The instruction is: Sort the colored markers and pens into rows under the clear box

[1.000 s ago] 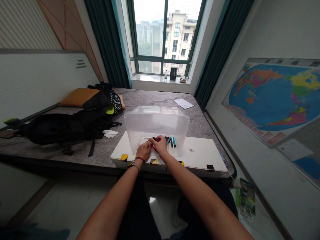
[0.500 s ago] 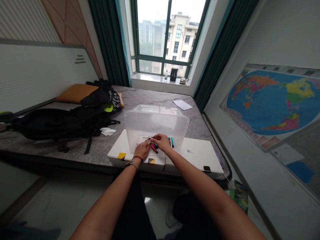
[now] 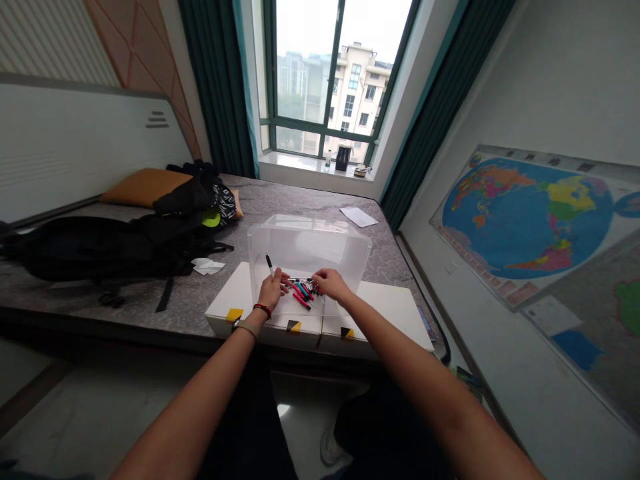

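A clear plastic bin (image 3: 345, 243) stands on a white board (image 3: 390, 310) at the bed's near edge. Several coloured pens (image 3: 303, 292) lie in a heap at the bin's front. My left hand (image 3: 273, 290) is closed round a black pen (image 3: 269, 265) that sticks up and to the left. My right hand (image 3: 330, 283) rests on the heap of pens with its fingers curled over them; what it grips, if anything, is hidden.
A black backpack (image 3: 95, 250) and dark clothes lie on the grey mattress (image 3: 385, 257) to the left, with an orange cushion (image 3: 137, 187) behind. A sheet of paper (image 3: 359, 216) lies near the window. A world map (image 3: 530, 223) hangs on the right wall.
My left hand has drawn a black pen out of the heap and raised it to the left. My right hand stays on the pens. The view has tilted slightly.
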Motion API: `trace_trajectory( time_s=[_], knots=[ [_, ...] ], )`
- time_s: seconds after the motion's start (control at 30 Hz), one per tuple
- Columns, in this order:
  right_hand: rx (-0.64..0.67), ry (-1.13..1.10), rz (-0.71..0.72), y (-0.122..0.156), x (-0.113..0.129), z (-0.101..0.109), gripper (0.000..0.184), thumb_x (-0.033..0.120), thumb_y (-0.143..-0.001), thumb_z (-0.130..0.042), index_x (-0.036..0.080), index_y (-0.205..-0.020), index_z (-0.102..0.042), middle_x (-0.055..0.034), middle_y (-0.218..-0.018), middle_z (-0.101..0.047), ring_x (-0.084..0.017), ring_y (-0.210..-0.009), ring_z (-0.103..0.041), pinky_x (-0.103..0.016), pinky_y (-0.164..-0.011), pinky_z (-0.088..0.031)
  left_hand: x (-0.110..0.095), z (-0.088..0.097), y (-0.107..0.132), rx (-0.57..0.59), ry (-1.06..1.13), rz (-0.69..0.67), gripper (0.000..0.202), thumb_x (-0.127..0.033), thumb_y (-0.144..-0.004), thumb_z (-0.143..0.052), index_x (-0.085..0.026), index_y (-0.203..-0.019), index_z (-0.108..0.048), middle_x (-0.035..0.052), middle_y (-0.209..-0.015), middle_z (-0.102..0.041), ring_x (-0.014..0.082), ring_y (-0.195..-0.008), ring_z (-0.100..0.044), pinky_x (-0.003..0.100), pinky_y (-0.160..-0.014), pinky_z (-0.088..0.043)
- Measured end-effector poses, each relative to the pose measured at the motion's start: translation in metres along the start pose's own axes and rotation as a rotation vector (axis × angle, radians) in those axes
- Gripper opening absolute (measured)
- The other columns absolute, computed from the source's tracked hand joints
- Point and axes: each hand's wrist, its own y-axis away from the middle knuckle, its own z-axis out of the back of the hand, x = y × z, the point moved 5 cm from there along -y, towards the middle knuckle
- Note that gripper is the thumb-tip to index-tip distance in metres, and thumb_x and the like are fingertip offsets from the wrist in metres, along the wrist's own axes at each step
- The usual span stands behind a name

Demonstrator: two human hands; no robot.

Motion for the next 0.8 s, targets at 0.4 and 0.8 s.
trace_trajectory(
  time_s=[0.4,0.8],
  knots=[
    [-0.162,-0.343,0.266,0.135,0.007,-0.058,0.017,0.033,-0.079,-0.066,0.02,-0.09,-0.061,-0.0051,-0.087,-0.067,-0.019,-0.08,-0.064,-0.028,-0.064,-0.054,-0.059,-0.065,0.04,0.087,0.693,0.234,0.043,-0.055,-0.094,-0.035,-0.02,-0.087,-0.058,0.0033,-0.076,-0.061,0.011,-0.059,-0.056,0.027,-0.059,-0.05],
    [-0.004,-0.102,0.55,0.169,0.034,-0.054,0.006,0.021,-0.084,-0.055,0.022,-0.088,-0.059,-0.0033,-0.087,-0.058,-0.016,-0.078,-0.056,-0.027,-0.07,-0.049,-0.083,-0.063,0.049,0.067,0.667,0.063,0.047,-0.055,-0.096,-0.027,-0.021,-0.084,-0.056,0.0011,-0.069,-0.055,0.0103,-0.056,-0.049,0.026,-0.058,-0.047]
  ],
)
